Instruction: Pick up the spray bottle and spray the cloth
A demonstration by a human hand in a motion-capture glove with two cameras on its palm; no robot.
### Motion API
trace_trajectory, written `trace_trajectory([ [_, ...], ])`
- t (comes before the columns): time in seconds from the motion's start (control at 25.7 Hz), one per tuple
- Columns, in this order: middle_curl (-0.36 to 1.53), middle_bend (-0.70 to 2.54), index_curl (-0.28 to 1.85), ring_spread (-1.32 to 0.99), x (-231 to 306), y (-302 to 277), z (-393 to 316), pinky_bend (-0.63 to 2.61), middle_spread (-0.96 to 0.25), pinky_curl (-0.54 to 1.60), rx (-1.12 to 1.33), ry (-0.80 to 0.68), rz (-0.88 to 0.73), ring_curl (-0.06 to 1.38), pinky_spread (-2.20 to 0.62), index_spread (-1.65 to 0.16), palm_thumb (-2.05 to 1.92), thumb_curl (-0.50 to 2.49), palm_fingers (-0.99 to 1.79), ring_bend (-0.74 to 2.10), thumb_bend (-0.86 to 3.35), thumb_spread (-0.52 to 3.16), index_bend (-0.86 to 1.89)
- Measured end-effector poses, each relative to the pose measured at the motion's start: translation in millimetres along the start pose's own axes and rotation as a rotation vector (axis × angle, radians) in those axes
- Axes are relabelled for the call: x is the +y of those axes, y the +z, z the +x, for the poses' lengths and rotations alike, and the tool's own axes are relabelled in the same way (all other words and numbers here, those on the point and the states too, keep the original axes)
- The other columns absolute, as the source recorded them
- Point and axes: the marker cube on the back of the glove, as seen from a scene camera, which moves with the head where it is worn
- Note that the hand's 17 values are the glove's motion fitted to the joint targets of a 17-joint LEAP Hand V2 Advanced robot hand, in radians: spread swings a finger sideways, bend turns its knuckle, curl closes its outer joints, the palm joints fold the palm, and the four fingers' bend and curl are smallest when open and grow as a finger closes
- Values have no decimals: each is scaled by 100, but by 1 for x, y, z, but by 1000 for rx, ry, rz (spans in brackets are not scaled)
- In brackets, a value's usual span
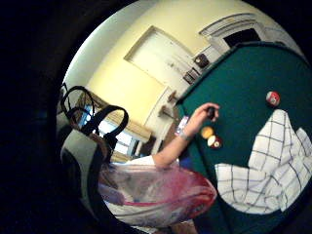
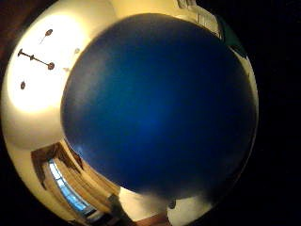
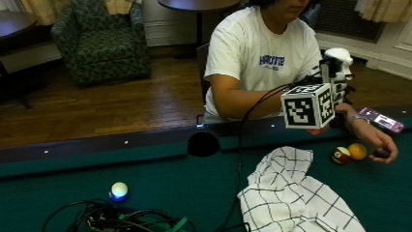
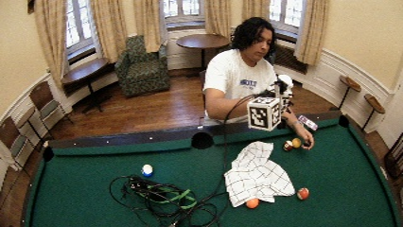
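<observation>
White-topped spray bottle [image 3: 337, 60] was up off the green felt table [image 3: 161, 179], held in the gloved right hand [image 3: 325, 77] above the table's edge.
Lifting looked done; fingers hidden, so grip state could not be told; next the nozzle needed aiming down at the white checked cloth [image 3: 296, 198] lying below, then a trigger squeeze.

I'm sitting at the green counter [image 4: 353, 175], where pool balls are lying scattered: a white one [image 4: 146, 170] near a tangle of cables [image 4: 161, 198], two orange ones [image 4: 252, 203] at the near side, a yellow ball [image 3: 357, 151] touching a maroon-striped ball [image 3: 341, 155]. An armchair [image 4: 144, 66] and round table [image 4: 203, 41] are standing behind me.
</observation>
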Motion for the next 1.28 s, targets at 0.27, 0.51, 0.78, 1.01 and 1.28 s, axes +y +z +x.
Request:
trace_trajectory([
  [0.27,53,60,62,-20,9,51,86,48,-23,42,68,21,12,47,-30,-28,91,80,138,70,-3,30,24],
  [0.51,53,60,62,-19,9,62,139,48,-23,42,126,34,59,47,-30,-28,91,80,138,70,-3,29,24],
  [0.78,53,60,62,-19,8,61,173,48,-22,42,110,67,100,47,-30,-28,92,81,137,70,-3,29,24],
  [1.01,53,60,63,-19,1,66,178,47,-22,42,120,50,94,47,-31,-28,94,81,137,70,-3,30,23],
  [1.28,53,60,63,-20,-16,68,188,47,-22,41,121,40,89,47,-31,-28,95,82,138,70,-3,30,23],
])
